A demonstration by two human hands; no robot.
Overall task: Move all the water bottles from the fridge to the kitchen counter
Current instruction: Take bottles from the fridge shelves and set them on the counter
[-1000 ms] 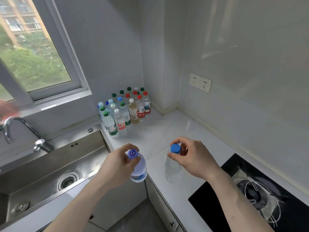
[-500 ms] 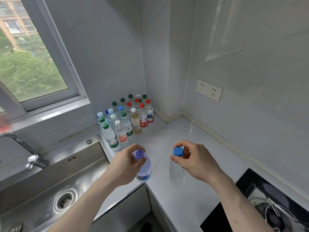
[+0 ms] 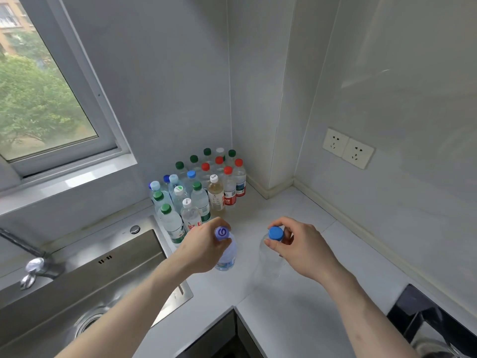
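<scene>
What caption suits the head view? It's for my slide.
Left hand and right hand each hold a capped bottle by the neck above the counter, near the bottle cluster.

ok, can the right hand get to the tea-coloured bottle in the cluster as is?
Probably not yet. The right hand pinches the blue-capped bottle by its neck, so it's occupied. The path itself looks free: the tea-coloured bottle stands at the cluster's front edge, with bare counter between it and the hand.

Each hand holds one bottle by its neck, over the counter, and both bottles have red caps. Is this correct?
Not quite. In the head view the left hand holds a bottle with a purple cap, and the right hand holds a bottle with a blue cap. The rest is right.
</scene>
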